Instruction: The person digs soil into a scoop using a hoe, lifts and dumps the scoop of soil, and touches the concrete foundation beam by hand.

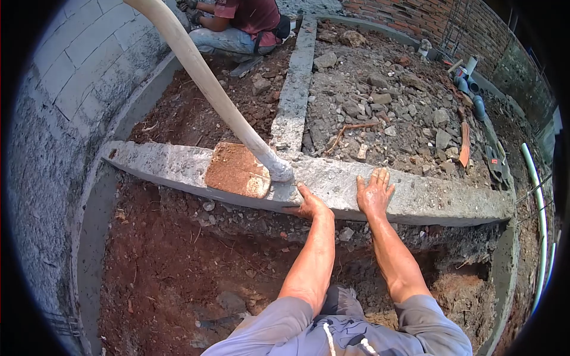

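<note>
My left hand [313, 205] rests on the near edge of a grey concrete beam [415, 193], thumb apart from the fingers, and holds nothing. Flat on top of the same beam, farther right, lies my right hand [375, 194] with its fingers spread. Just left of my left hand a hoe sits on the beam. Its soil-caked blade [234, 169] lies across the concrete, and its pale wooden handle [208, 80] slants up to the top left, out of view.
A second beam [294, 83] runs away from me. Rubble [380, 98] fills the ground on its right. A crouching person [243, 26] works by the block wall [89, 53]. Reddish soil [160, 261] lies below me. Pipe pieces [469, 83] and a machete-like blade [465, 144] lie right.
</note>
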A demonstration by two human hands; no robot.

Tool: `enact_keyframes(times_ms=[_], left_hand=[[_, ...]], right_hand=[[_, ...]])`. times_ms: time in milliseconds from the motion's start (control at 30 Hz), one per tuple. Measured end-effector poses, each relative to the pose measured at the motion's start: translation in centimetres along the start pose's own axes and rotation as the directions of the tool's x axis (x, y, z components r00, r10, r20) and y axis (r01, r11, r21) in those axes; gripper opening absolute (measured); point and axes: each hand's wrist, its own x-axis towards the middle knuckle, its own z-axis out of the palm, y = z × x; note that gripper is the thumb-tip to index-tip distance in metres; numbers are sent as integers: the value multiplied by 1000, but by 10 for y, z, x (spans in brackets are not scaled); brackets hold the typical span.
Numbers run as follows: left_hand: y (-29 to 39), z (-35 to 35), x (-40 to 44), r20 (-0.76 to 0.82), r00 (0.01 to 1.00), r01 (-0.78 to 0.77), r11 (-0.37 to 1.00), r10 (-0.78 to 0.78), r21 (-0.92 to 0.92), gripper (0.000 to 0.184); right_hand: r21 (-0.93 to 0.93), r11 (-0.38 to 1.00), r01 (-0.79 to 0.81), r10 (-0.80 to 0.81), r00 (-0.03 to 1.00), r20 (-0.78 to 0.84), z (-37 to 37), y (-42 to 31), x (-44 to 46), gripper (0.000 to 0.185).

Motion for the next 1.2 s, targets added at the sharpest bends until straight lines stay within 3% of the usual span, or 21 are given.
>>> enact_keyframes(times_ms=[67, 133, 167, 200, 333, 400, 433, 533, 567, 667, 700, 1000, 1100, 1200], left_hand=[[1, 4, -1, -20, 1000, -9, 1000, 9, -3, 105], [-14, 11, 16, 12, 997, 75, 995, -74, -64, 106], [-23, 13, 23, -32, 999, 40, 999, -40, 5, 105], [-33, 15, 30, -76, 997, 11, 997, -5, 78, 103], [31, -1, -30, -120, 992, -10, 987, 29, 159, 105], [13, 7, -16, -156, 982, -88, 989, 106, 122, 105], [6, 10, -9, -208, 971, -109, 992, 121, 68, 96], [-9, 13, 9, -209, 966, -143, 987, 155, 69, 98], [-6, 12, 7, -215, 968, -102, 986, 129, 131, 99], [10, 9, -10, -207, 973, -56, 979, 98, 198, 100], [1, 9, -2, -185, 970, -115, 970, 156, 216, 103], [1, 9, 2, -159, 982, -61, 972, 99, 228, 105], [6, 12, -7, -239, 964, -81, 984, 118, 159, 93], [11, 12, -13, -251, 958, -102, 984, 137, 148, 93]], right_hand=[[-67, 994, 86, -88, 996, -23, 14, -3, 17, 66], [81, 931, 355, -347, 932, -106, 2, -41, 31, 61], [88, 878, 470, -455, 878, -152, 0, -63, 40, 60], [160, 838, 521, -501, 852, -152, 2, -85, 51, 59], [95, 770, 631, -629, 775, -54, 21, -148, 89, 59], [103, 817, 567, -575, 790, 213, 15, -172, 105, 58], [98, 843, 529, -527, 774, 351, 14, -177, 110, 58], [217, 861, 460, -504, 829, 243, 46, -181, 132, 63], [284, 854, 436, -509, 814, 279, 46, -179, 138, 63], [234, 851, 471, -525, 792, 313, 47, -180, 143, 64], [222, 850, 477, -526, 787, 324, 46, -182, 142, 64], [215, 822, 527, -569, 762, 308, 26, -193, 153, 67], [227, 809, 542, -587, 756, 288, 27, -196, 154, 68], [249, 809, 532, -586, 766, 266, 34, -198, 155, 71]])
